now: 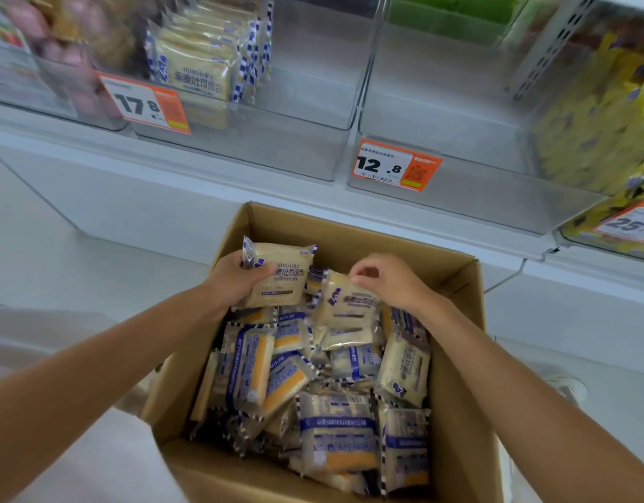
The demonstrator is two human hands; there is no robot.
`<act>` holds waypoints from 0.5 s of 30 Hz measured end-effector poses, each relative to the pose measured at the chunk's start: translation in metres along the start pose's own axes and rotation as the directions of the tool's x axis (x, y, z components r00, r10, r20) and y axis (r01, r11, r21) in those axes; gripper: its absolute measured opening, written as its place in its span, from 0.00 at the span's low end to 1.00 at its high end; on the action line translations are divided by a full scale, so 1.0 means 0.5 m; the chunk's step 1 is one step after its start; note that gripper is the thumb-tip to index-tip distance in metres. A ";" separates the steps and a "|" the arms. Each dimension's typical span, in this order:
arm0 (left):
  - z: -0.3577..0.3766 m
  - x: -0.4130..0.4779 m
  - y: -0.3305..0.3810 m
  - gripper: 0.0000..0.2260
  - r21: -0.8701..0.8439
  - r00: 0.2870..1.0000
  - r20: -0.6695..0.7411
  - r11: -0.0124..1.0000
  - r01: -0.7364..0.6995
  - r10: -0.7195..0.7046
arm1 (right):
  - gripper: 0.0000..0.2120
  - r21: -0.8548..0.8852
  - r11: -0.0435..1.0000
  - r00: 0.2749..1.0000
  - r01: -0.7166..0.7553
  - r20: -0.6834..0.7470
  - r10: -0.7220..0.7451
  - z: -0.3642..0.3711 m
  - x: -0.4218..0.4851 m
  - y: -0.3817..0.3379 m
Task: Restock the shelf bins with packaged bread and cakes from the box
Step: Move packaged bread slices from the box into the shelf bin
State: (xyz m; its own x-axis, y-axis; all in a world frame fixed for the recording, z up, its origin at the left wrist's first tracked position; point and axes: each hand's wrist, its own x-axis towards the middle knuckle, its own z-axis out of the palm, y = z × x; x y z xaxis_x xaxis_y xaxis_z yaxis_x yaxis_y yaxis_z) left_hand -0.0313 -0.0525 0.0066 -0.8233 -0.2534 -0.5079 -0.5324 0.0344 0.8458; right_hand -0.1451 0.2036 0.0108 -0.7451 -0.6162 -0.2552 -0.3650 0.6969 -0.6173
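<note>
An open cardboard box [458,375] below me holds several packets of bread and cake in clear, blue-trimmed wrappers. My left hand [229,281] grips one pale bread packet [280,281] and holds it up over the box's far left side. My right hand [389,281] pinches the top edge of a second bread packet [349,314] that still rests on the pile. Above, a clear shelf bin [295,147] with a 17.8 price tag [146,103] holds a row of the same bread packets [200,63] on its left side.
A clear bin [458,190] with a 12.8 tag [396,165] sits to the right and shows nothing inside. A bin of yellow packets [596,114] stands at far right, and pink packets [59,49] at far left. A white shelf ledge [168,197] runs beneath the bins.
</note>
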 end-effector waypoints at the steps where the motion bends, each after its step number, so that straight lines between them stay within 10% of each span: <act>1: 0.003 -0.002 0.005 0.10 0.017 1.000 0.002 0.999 -0.031 0.031 | 0.04 0.071 0.997 0.999 0.036 -0.040 -0.033 -0.013 0.003 -0.035; 6: 0.025 -0.044 0.072 0.30 0.037 0.974 0.171 0.987 -0.159 0.150 | 0.03 0.141 0.974 0.969 0.176 -0.201 -0.146 -0.013 0.038 -0.170; 15: -0.134 -0.094 0.245 0.07 0.087 0.926 0.032 0.922 -0.377 0.375 | 0.31 -0.250 0.927 0.946 0.279 -0.098 -0.310 -0.125 0.061 -0.383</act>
State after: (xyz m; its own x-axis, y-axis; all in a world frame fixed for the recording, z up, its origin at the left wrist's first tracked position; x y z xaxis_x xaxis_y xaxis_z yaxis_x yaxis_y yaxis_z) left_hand -0.0448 -0.1014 0.1452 -0.9688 -0.1908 -0.1581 -0.1979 0.2117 0.9571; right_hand -0.1327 0.0743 0.1679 -0.6459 -0.7631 0.0232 -0.6854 0.5663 -0.4579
